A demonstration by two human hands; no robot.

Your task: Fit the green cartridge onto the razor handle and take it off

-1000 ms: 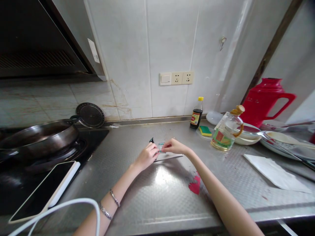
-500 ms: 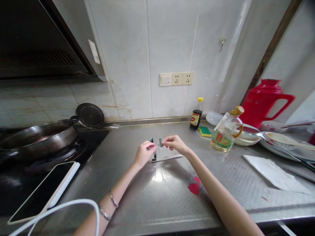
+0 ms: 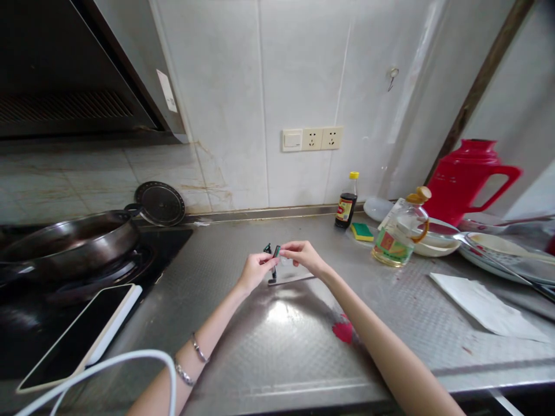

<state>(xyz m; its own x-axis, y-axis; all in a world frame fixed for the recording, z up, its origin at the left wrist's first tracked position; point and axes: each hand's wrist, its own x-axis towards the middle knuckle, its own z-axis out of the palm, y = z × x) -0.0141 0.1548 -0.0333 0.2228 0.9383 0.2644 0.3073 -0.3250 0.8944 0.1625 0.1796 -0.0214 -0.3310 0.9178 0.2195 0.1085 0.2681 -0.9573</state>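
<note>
My left hand [image 3: 254, 270] is closed on a small black razor-like handle [image 3: 270, 260] held just above the steel counter [image 3: 286, 341]. My right hand [image 3: 303, 255] pinches a small green-and-black cartridge [image 3: 276, 251] right beside the handle's top end. The two pieces are almost touching. Under my hands lies a flat clear plastic package [image 3: 291, 278] on the counter.
A wok [image 3: 65, 237] sits on the stove at left, with a tablet [image 3: 82, 335] and white cable [image 3: 108, 364] near the front. At right are a soy sauce bottle [image 3: 346, 203], sponge [image 3: 361, 231], oil jug [image 3: 396, 236], red thermos [image 3: 468, 176], plates [image 3: 498, 248] and a paper towel [image 3: 481, 306]. A red scrap [image 3: 343, 331] lies by my right forearm.
My hands lifted from the package; the left hand picked up the black handle and the right brought the green cartridge leftward up to it.
</note>
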